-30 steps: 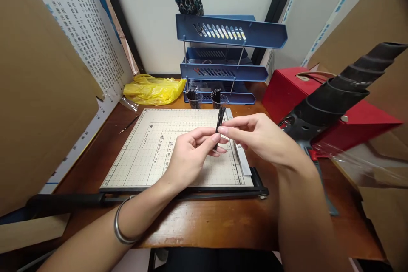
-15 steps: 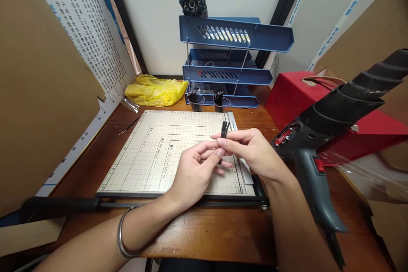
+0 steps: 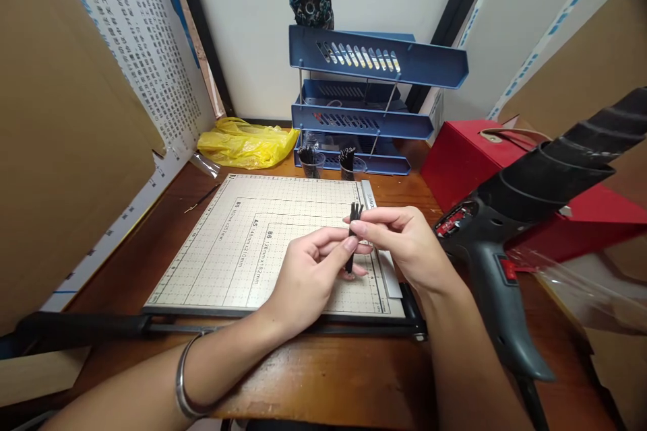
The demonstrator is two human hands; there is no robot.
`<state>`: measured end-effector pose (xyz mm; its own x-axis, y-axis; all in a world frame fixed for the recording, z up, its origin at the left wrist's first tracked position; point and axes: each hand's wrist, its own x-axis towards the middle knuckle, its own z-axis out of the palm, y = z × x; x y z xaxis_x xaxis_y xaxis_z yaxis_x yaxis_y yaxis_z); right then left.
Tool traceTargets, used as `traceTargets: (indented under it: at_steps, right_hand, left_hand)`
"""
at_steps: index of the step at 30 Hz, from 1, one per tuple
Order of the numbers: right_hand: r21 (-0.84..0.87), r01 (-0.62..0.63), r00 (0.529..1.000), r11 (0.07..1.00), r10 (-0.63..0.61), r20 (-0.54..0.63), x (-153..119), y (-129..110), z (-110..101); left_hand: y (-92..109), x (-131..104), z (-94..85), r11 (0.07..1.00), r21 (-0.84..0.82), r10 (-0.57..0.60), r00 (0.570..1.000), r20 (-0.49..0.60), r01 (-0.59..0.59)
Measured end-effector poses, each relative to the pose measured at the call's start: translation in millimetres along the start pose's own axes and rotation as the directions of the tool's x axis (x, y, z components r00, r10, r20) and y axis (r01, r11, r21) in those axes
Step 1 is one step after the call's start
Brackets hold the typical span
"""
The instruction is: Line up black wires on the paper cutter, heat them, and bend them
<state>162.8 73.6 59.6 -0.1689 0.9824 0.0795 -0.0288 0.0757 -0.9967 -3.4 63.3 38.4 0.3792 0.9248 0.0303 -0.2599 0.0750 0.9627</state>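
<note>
Bundle of short black strands (image 3: 356, 213), one, held nearly upright over the right part of a cream cutting board (image 3: 202, 262). Left hand (image 3: 306, 273): thumb and fingers closed together on the middle of the bundle, with no gap to be seen; lower fingers curved loosely behind. Right hand (image 3: 412, 249): thumb and forefinger pinched on the same bundle, just above the left thumb; strand tips project above both thumbs, slightly fanned. Compared with a second ago: tips more spread, formerly in a tighter cluster; hands and bundle lower in view; grey heat gun (image 3: 505, 249), at the right, its handle now plain to see where the right forearm had covered most of it. Same two pinches as then. Surroundings: clear cup (image 3: 313, 167) and second clear cup (image 3: 356, 170), side by side behind the board, each with black strands standing in it; yellow bag (image 3: 247, 143), crumpled; blue tray rack (image 3: 379, 57), behind the cups; red box (image 3: 459, 155), behind the heat gun; metal bangle (image 3: 182, 377), on the left forearm.
</note>
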Motion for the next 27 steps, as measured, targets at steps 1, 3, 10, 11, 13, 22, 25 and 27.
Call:
traceTargets:
  at_steps: [1, 3, 10, 11, 13, 22, 25, 27]
  right_hand:
    - [0.021, 0.009, 1.000, 1.000, -0.009, 0.004, 0.0, 0.3, 0.4]
    - [0.052, 0.009, 0.999, 0.999, -0.011, 0.047, -0.1, 0.3, 1.6]
    - [-0.042, 0.014, 0.996, 0.999, -0.018, -0.093, 1.7, 5.5, 0.8]
    - [-0.060, 0.027, 0.988, 0.998, -0.035, -0.150, 2.6, 7.7, -0.1]
    - [-0.087, 0.053, 0.972, 0.995, -0.071, -0.222, 4.2, 11.5, -1.6]
    - [-0.149, 0.089, 0.961, 0.985, -0.124, -0.248, 4.4, 9.6, -1.0]
    - [-0.156, 0.067, 0.961, 0.985, -0.106, -0.257, 4.0, 10.0, -1.5]
    - [-0.147, 0.047, 0.962, 0.988, -0.084, -0.259, 4.4, 11.1, -1.6]
  left_hand:
    - [0.0, -0.2, -0.4, 1.000, 0.002, 0.001, 1.000, 0.004, -0.001]
    - [0.0, -0.5, -0.9, 1.000, 0.003, -0.006, 1.000, 0.010, 0.006]
    - [0.7, 0.3, -0.7, 0.999, 0.034, -0.008, 1.000, -0.005, 0.008]
    - [1.1, 0.5, -0.7, 0.999, 0.044, -0.011, 1.000, -0.012, 0.011]
    - [1.8, 0.8, -0.5, 0.998, 0.056, -0.023, 0.999, -0.031, 0.024]
    - [-0.5, -0.1, 1.5, 0.996, 0.069, -0.050, 0.997, -0.062, 0.054]
    - [-2.4, 0.7, 1.2, 0.998, 0.041, -0.052, 0.997, -0.063, 0.055]
    - [-3.1, 1.2, 0.5, 0.998, 0.036, -0.057, 0.996, -0.066, 0.059]
